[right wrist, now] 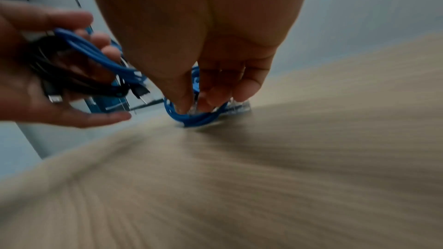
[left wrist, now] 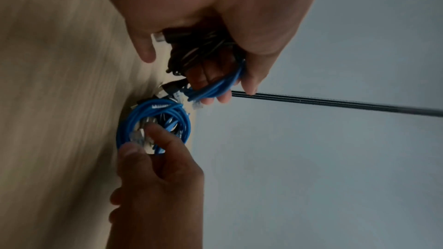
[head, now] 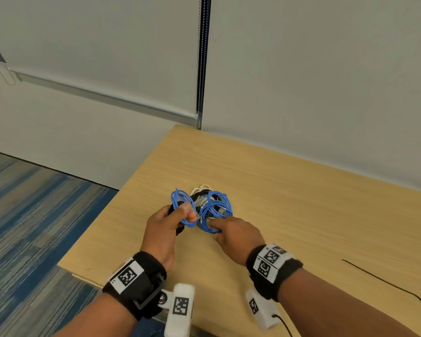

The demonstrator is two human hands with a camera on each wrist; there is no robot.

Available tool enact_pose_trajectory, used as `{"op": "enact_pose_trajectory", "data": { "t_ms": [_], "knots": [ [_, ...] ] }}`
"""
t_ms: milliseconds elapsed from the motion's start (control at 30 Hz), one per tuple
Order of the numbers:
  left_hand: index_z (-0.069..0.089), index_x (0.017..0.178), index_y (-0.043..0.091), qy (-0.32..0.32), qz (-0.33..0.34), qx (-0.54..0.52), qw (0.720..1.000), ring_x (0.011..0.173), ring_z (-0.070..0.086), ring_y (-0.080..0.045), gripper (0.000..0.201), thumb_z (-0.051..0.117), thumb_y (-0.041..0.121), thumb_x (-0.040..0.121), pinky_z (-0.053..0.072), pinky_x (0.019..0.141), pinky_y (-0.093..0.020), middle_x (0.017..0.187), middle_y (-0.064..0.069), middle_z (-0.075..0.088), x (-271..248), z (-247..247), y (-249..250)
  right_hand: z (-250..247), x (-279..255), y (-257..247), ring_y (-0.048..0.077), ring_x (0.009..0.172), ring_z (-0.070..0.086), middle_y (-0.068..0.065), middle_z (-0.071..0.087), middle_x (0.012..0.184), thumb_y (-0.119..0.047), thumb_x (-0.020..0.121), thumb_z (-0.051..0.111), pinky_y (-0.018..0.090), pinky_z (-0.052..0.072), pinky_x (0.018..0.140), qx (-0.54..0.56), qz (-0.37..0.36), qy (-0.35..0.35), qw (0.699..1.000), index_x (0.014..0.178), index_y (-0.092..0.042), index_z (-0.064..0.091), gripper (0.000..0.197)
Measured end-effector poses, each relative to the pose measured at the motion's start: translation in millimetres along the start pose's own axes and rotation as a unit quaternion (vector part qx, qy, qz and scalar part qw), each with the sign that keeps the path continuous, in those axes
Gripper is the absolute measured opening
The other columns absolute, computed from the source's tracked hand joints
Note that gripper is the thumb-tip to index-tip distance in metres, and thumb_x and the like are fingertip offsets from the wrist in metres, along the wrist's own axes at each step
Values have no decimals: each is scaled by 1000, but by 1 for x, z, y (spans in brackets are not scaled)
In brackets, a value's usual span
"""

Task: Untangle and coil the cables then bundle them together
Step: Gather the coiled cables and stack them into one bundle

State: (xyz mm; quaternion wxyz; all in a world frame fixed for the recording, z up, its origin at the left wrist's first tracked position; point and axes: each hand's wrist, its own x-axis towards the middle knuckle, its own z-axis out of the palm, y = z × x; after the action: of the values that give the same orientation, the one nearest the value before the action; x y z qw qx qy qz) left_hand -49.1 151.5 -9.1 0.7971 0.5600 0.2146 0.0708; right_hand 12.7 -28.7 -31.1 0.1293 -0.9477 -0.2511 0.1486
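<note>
no legible text, only black-and-white square markers on wristbands (head: 272, 262), cable print too blurred

Two coils of bright blue cable (head: 214, 210) are seen at frame centre, with black cable (left wrist: 199, 48) and white cable (head: 202, 188) among them. The counter (head: 289, 203) is coloured pale wood-grain; the carpet (head: 34, 203) (lower left) is streaked blue and grey.
</note>
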Motion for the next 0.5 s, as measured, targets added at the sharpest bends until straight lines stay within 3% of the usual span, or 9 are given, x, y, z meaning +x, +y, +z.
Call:
{"op": "enact_pose_trajectory", "data": {
  "t_ms": [133, 300, 367, 500],
  "knots": [
    [75, 66, 23, 6, 5, 36, 999, 88, 74, -22, 27, 69, 28, 92, 49, 99, -44, 84, -7, 76, 1, -5, -2, 12, 8, 1, 30, 103, 62, 2, 60, 115, -34, 100, 48, 34, 49, 76, -37, 7, 2, 999, 116, -30, 54, 18],
    [77, 88, 9, 8, 4, 52, 999, 89, 74, -14, 23, 67, 28, 95, 48, 85, -31, 91, -8, 79, -3, -1, -14, 0, -7, -2, 21, 95, 62, -5, 65, 106, -39, 101, 49, 35, 50, 74, 55, -24, 98, 993, 110, -30, 57, 15],
    [78, 91, 10, 6, -7, 47, 999, 86, 73, -14, 22, 66, 28, 95, 46, 83, -28, 90, -5, 79, -7, 6, -18, -8, -19, -7, 19, 91, 60, -7, 64, 103, -38, 100, 50, 37, 50, 75, 94, -62, 117, 987, 111, -30, 58, 16],
    [79, 96, 16, -58, -20, 6, 998, 85, 59, -18, 23, 71, 36, 87, 45, 85, -34, 91, -4, 71, -22, 29, -22, -22, -40, -5, 18, 87, 50, -3, 47, 102, -33, 101, 52, 35, 47, 75, 111, -117, 113, 981, 105, -24, 61, 13]
  ]
}}
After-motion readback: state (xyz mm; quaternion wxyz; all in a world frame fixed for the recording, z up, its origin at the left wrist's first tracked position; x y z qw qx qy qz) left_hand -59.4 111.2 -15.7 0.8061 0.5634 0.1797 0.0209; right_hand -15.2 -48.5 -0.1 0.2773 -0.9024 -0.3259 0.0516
